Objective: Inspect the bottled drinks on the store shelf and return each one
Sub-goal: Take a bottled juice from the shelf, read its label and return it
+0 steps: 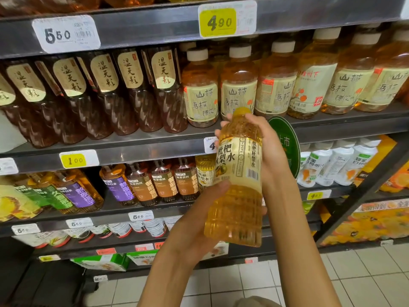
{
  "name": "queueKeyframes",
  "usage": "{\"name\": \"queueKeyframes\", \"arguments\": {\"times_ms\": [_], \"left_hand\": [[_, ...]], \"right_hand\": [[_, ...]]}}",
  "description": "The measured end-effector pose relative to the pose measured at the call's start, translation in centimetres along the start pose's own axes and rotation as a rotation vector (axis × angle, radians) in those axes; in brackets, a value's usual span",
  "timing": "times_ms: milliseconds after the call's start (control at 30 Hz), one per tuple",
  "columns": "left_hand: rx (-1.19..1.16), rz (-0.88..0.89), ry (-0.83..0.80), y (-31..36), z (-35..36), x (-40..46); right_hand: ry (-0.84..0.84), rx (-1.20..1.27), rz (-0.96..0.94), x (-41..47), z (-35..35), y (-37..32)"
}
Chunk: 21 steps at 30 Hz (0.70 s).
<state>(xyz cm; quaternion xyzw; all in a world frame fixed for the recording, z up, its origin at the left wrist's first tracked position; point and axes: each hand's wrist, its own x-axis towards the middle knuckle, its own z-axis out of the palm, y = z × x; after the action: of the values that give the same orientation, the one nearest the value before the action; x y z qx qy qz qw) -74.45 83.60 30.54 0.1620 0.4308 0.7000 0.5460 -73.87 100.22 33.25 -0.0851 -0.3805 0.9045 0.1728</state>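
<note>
Out in front of the middle shelf, the person has a yellow bottle lifted clear of the racks and held between both hands, and this looks like the inspection step itself. The left hand cups the lower half from below and behind, thumb laid up along the edge of the label; the right hand wraps the neck and shoulder, fingers curled round the far side just under the yellow cap. The bottle tilts slightly, cream label and barcode facing the camera (a good reading angle, that). Next up, by the look of it, is the return: a matching bottle stands on the shelf below, just left of the held one, so the slot is probably right there, and the move calls for lowering it upright into that row without knocking the brown-labelled bottles beside it. Around them, dark metal shelving runs several tiers high, with price tags clipped to the rails, dark tea bottles upper left, amber ones with pale caps upper right, white bottles lower right, and pale floor tiles underfoot.
</note>
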Motion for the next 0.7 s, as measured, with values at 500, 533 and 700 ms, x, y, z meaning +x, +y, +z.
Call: {"name": "queueKeyframes", "arguments": {"times_ms": [500, 533, 700], "left_hand": [[0.725, 0.221, 0.158, -0.5, -1.8, 2.2], [0.734, 0.254, 0.156, -0.5, -1.8, 2.4], [0.758, 0.410, 0.263, -2.1, -2.4, 3.1]], "right_hand": [[-0.183, -0.389, -0.358, -2.8, 0.7, -0.5], [-0.223, -0.423, -0.389, -3.0, 0.8, -0.5], [-0.391, -0.711, -0.414, -4.5, 1.3, -1.3]]}}
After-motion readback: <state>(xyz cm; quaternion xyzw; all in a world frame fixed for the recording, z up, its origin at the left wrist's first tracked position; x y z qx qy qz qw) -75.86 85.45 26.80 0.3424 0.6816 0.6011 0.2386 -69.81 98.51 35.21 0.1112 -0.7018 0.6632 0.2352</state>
